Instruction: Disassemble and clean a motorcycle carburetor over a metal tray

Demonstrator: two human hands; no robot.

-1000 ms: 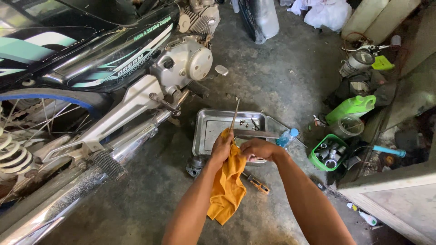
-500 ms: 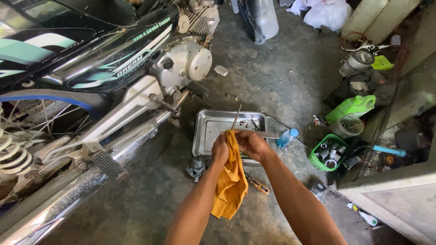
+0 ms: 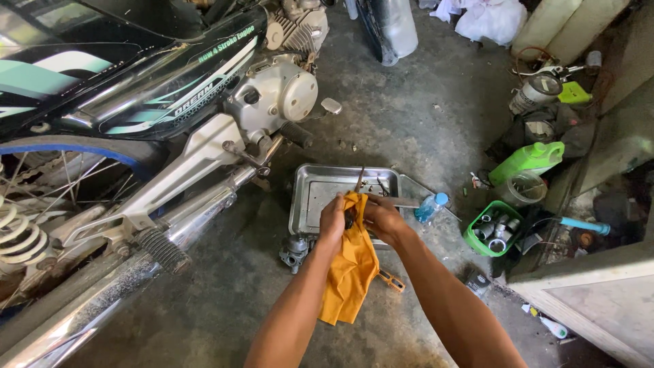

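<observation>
Both hands — left hand (image 3: 333,217), right hand (image 3: 383,219) — close together on a yellow rag (image 3: 351,269) wrapping a thin metal tool (image 3: 358,180), its long axis pointing up and away over the tray (image 3: 313,197).

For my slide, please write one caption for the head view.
Both hands, left hand and right hand, hold an orange cloth around a thin metal part above a metal tray beside a motorcycle.

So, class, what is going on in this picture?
A person crouches on a concrete floor beside a motorcycle. Both hands, the left hand and the right hand, hold an orange cloth wrapped around a thin metal part, above a metal tray. A small carburettor-like part lies on the floor near the tray.
</observation>
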